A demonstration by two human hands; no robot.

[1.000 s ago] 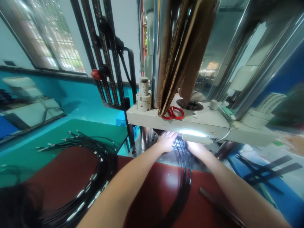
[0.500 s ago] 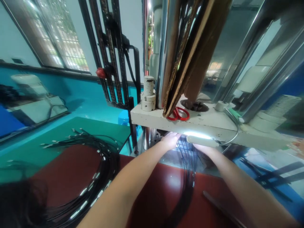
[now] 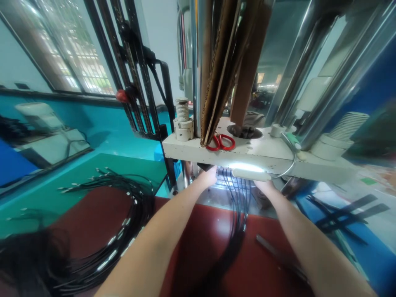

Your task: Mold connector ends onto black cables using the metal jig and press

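Note:
Both my arms reach under the pale plate (image 3: 201, 153) of a press. My left hand (image 3: 209, 176) is at the left end of a lit metal fixture (image 3: 224, 175) that a row of black cables (image 3: 236, 198) runs into. At its right end is my right hand (image 3: 262, 186), partly covered by a white lamp (image 3: 252, 174). The fingers of both hands are hidden under the plate or lost in glare, so I cannot tell what they grip. The cables hang from the fixture toward me, gathering into a bundle on the dark red tabletop (image 3: 201, 247).
Red-handled scissors (image 3: 227, 142) lie on the plate beside upright cardboard (image 3: 213, 95). A long metal tool (image 3: 278, 255) rests on the table at right. Looped black cables (image 3: 136, 214) spread at left over a green mat (image 3: 108, 163). Dark strips (image 3: 349, 218) lie far right.
The view has shifted, so the press appears further left. My hands have moved apart, the left toward the fixture's left end and the right to its right end. More of the cable row now shows.

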